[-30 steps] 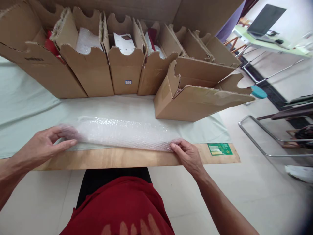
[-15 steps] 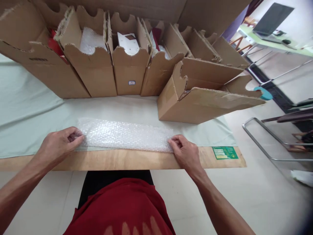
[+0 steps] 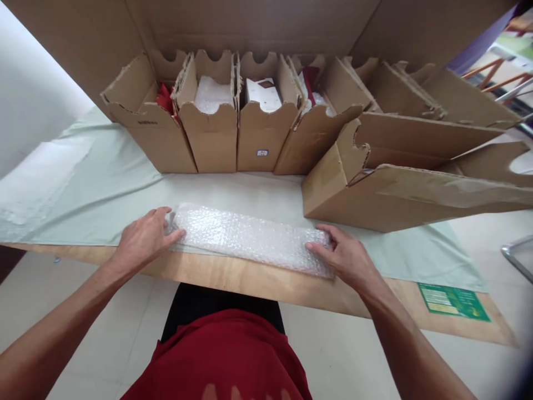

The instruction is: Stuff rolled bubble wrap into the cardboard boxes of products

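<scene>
A long strip of clear bubble wrap (image 3: 250, 240) lies flat on the pale green cloth (image 3: 83, 194) near the table's front edge. My left hand (image 3: 144, 241) grips its left end, thumb under and fingers over. At the other end my right hand (image 3: 345, 256) pinches the wrap between thumb and fingers. Both hands rest on the table.
A row of open cardboard boxes (image 3: 212, 130) stands behind the wrap, holding red items, bubble wrap and a white box. A larger box (image 3: 395, 194) lies tipped on its side at the right. A green sticker (image 3: 453, 301) sits on the wooden table edge (image 3: 258, 280).
Earlier the wrap was lifted slightly and draped; now it lies flat. My hands moved closer together along it, and my head turned left, shifting the view.
</scene>
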Demonstrator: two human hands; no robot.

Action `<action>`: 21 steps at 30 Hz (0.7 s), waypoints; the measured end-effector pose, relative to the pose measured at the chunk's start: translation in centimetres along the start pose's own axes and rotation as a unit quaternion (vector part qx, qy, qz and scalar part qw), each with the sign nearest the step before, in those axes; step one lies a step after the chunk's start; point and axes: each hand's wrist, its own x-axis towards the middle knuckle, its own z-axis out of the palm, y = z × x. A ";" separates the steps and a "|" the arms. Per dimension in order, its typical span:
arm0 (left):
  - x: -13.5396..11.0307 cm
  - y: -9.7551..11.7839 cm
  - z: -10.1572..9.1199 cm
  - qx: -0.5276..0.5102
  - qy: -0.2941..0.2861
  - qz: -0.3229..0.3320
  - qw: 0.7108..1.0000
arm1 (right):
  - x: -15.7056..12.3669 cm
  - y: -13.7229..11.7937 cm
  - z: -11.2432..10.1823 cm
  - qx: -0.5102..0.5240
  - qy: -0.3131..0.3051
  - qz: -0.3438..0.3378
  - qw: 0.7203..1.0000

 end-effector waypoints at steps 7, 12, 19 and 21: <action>0.8 -1.0 0.6 -0.034 -0.045 0.031 0.998 | -1.6 -1.6 -0.7 0.162 -0.055 0.034 0.985; 2.8 -1.5 -0.3 -0.035 0.071 0.086 0.993 | -4.9 -2.7 -1.9 0.222 -0.083 0.032 0.971; 9.9 5.5 -3.2 0.033 0.183 0.173 0.967 | -11.3 -5.8 2.5 0.379 -0.148 0.064 0.911; 9.7 8.0 -2.1 0.007 0.221 0.207 0.953 | -12.4 -6.6 3.6 0.388 -0.136 0.078 0.908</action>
